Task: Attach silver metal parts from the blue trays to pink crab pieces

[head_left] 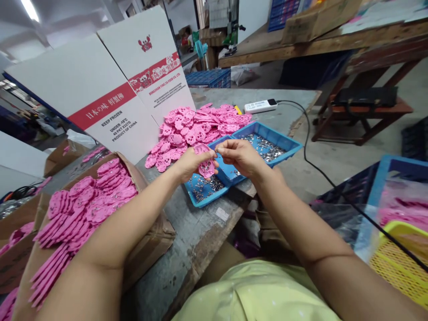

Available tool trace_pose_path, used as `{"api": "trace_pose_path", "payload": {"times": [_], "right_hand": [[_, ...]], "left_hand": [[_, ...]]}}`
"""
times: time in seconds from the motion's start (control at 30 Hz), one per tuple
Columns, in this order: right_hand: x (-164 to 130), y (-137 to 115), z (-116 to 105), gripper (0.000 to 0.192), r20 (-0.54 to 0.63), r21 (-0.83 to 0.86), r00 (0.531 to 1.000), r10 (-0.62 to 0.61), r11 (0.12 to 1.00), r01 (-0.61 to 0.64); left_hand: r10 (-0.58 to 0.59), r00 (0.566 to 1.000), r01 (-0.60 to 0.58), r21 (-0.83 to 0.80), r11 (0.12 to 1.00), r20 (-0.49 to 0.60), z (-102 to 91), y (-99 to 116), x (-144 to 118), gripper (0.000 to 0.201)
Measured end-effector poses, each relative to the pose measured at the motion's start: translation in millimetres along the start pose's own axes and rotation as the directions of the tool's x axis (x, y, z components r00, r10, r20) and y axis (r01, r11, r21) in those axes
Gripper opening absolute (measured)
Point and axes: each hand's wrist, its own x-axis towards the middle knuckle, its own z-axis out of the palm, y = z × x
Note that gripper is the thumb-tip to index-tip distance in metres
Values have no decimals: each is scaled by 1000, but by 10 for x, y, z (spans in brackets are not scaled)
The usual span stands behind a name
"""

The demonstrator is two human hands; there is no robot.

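Nearest the camera is the person's yellow-green shirt [261,290], with both bare forearms reaching out over the worn grey workbench [197,236]. Behind the bench stands a big white carton [100,93], opened flat like a screen; its red band carries Japanese-style characters and a crab logo, and below reads "KEEP FROZEN, UNDER -18°C, PRODUCT OF CHINA", with "DONGSHAN YING JIA FOOD CO. LTD" on the other panel. At the left elbow a brown cardboard box [157,240] holds pink pieces stacked in rows [83,209], seemingly the sorted side. A loose heap of pink pieces [197,125] lies just beyond the hands, within easy reach. Two blue trays [284,140] of small shiny metal parts [267,149] sit directly under the hands, probably to catch anything dropped. The left hand [189,162] grips one pink piece [205,165] above the trays, fingers curled round it. The right hand [240,156] pinches its thumb and forefinger at the piece's edge; what it pinches is too small to tell.
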Motion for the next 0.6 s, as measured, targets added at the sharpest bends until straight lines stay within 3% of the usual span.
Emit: {"api": "trace_pose_path", "payload": {"times": [0.3,0.43,0.6], "right_hand": [[-54,32,204,40,-95,-181,961,-260,954,240],[-60,88,236,41,-148,-123,962,-229,970,212],[-37,136,226,43,-225,-43,960,-164,986,158]], "left_hand": [[75,997,-74,21,997,-18,18,-10,20,44],[163,986,-162,24,986,-43,19,-8,37,29],[141,987,-140,12,990,-79,13,-1,36,26]]}}
